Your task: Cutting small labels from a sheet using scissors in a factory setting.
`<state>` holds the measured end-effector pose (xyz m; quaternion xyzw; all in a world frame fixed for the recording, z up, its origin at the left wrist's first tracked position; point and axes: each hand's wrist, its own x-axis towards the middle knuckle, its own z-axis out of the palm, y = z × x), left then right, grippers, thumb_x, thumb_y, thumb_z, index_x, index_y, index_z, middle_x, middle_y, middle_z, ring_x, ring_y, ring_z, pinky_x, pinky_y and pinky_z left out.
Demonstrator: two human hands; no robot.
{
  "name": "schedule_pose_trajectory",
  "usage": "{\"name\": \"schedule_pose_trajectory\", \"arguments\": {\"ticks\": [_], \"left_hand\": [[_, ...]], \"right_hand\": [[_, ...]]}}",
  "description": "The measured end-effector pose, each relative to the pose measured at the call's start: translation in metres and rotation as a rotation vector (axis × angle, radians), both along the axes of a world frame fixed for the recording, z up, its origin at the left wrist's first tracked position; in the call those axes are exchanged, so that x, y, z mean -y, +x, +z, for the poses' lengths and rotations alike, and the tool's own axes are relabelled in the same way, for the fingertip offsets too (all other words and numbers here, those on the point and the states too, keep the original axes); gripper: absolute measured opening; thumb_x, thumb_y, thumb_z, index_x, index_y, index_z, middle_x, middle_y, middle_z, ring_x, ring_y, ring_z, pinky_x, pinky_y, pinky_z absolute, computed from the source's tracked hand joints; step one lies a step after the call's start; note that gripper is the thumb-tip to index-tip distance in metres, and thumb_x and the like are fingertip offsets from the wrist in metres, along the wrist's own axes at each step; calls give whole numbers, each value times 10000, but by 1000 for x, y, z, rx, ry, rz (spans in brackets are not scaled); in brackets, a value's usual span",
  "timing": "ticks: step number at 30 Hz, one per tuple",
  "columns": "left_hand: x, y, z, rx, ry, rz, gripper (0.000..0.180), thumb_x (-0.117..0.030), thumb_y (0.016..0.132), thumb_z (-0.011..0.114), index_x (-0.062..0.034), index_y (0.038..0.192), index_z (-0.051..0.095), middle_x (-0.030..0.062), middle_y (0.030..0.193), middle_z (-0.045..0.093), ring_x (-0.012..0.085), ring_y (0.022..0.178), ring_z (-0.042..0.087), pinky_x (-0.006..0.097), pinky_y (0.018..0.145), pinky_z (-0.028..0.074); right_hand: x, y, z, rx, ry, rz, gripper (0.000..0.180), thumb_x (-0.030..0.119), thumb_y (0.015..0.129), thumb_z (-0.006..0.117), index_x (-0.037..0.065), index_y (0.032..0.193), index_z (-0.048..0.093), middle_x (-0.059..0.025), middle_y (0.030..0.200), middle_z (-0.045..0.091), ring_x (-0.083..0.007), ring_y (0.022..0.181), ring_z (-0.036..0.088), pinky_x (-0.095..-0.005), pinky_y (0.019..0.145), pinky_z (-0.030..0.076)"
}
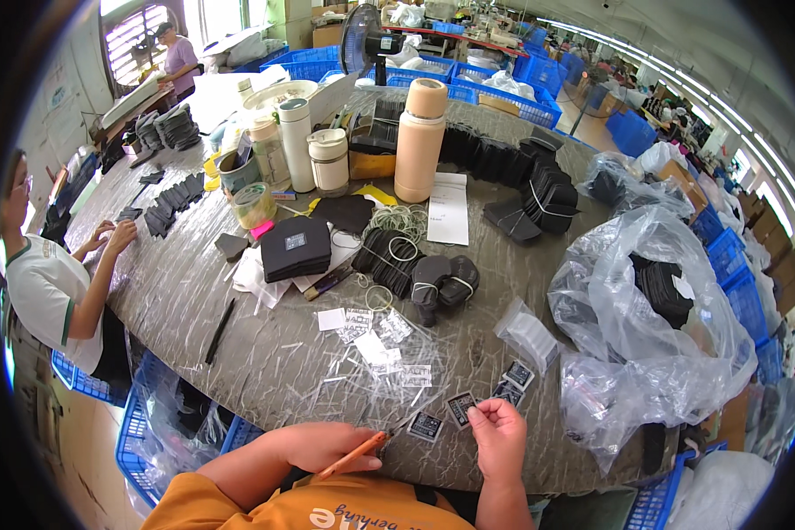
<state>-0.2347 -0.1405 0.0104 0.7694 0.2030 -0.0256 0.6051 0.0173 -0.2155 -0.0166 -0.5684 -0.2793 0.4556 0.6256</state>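
My left hand (331,447) is closed around an orange-handled tool (355,454) with a thin metal end pointing up and right; its exact kind is not clear. Between the thumb and fingertips of my right hand (501,433) is the edge of a small square black label (459,409) with pale print. Another black label (426,427) lies flat between the two hands, close to the tool's tip. Just beyond my right hand a few more black labels (514,380) overlap on the table. White paper slips and clear scraps (382,353) are strewn ahead of my hands.
Stacked black pads (296,247), banded dark pieces (387,261) and bottles (420,141) crowd the table's middle. A large clear plastic bag (645,371) bulges at the right. To the left, a co-worker (57,283) handles dark pieces. Blue crates (137,433) stand below the edge.
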Motion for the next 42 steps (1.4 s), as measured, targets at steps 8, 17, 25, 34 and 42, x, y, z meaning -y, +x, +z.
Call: {"name": "schedule_pose_trajectory", "arguments": {"ticks": [8, 17, 25, 34, 42], "left_hand": [[3, 9, 18, -42, -21, -18, 409, -410, 938, 449, -5, 908, 494, 170, 754, 519, 318, 662, 529, 391, 610, 404], [0, 9, 14, -69, -34, -75, 461, -442, 941, 421, 12, 912, 493, 174, 780, 519, 307, 689, 527, 386, 627, 404], [1, 9, 13, -64, -54, -72, 455, -441, 940, 427, 8, 916, 492, 166, 781, 528, 281, 689, 530, 376, 629, 406], [1, 11, 21, -57, -46, -47, 431, -430, 933, 455, 0, 901, 478, 161, 707, 527, 285, 630, 519, 370, 595, 403], [3, 10, 19, -18, -20, -19, 402, -410, 924, 488, -11, 879, 474, 158, 640, 517, 276, 559, 497, 370, 540, 382]], "right_hand": [[-8, -5, 8, -103, -5, 33, 86, -4, 778, 666, 2, 818, 591, 4, 648, 569, -33, 511, 471, -151, 461, 345], [-7, -5, 7, -165, -8, 93, 80, -33, 781, 653, -15, 835, 596, -11, 702, 592, -46, 586, 522, -161, 545, 410], [-7, -6, 7, -177, -14, 97, 78, -25, 777, 653, -4, 821, 592, -8, 656, 581, -45, 516, 501, -161, 467, 381], [-7, -2, 5, -248, -36, 130, 83, -28, 780, 651, -9, 825, 584, -21, 672, 582, -55, 511, 498, -172, 465, 388], [-7, 0, 5, -307, -52, 142, 84, -31, 779, 651, -11, 827, 584, -29, 680, 585, -56, 506, 495, -178, 458, 391]]}}
